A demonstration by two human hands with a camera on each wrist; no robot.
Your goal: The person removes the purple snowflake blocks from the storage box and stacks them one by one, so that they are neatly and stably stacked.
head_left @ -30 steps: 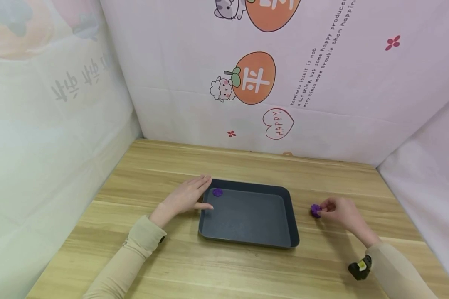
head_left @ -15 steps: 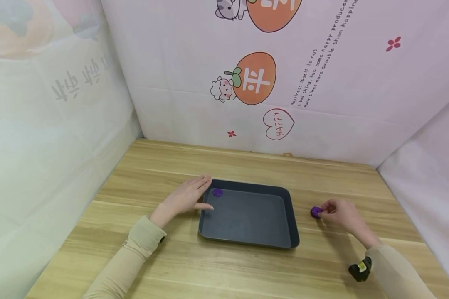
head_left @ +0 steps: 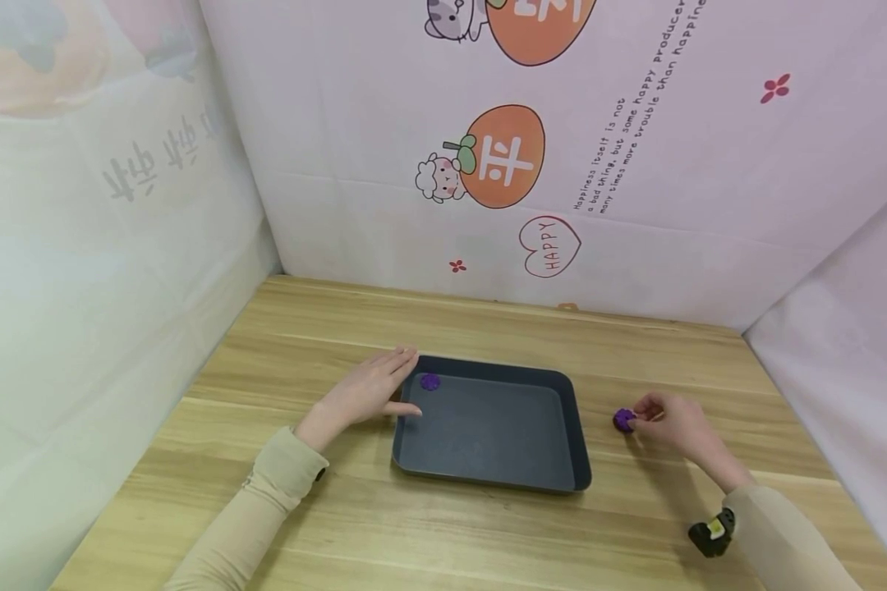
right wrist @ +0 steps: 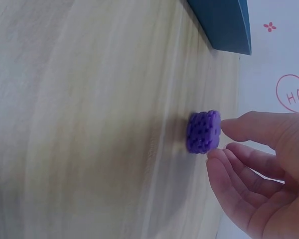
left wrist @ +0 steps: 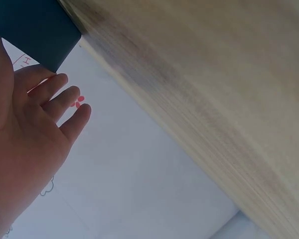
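Note:
In the head view a dark grey tray (head_left: 488, 435) lies on the table, with a purple notched disc (head_left: 430, 382) in its far left corner. My left hand (head_left: 362, 390) rests at that corner, fingers extended along the outside and thumb reaching over the left rim. The left wrist view has its fingers (left wrist: 65, 107) loosely bent beside the tray corner (left wrist: 45, 35). Right of the tray, my right hand (head_left: 676, 423) pinches the top of a short stack of purple notched discs (right wrist: 203, 132) between thumb and fingertips. The stack stands on the wood.
The wooden table (head_left: 488, 542) is enclosed by white cloth on the left, back and right. Printed cartoons and lettering cover the back cloth (head_left: 355, 164). A dark device (head_left: 712, 533) sits at the right wrist.
The purple stack at my right fingertips has tipped slightly since the first frame. My left hand, the tray and the disc in it stay in place.

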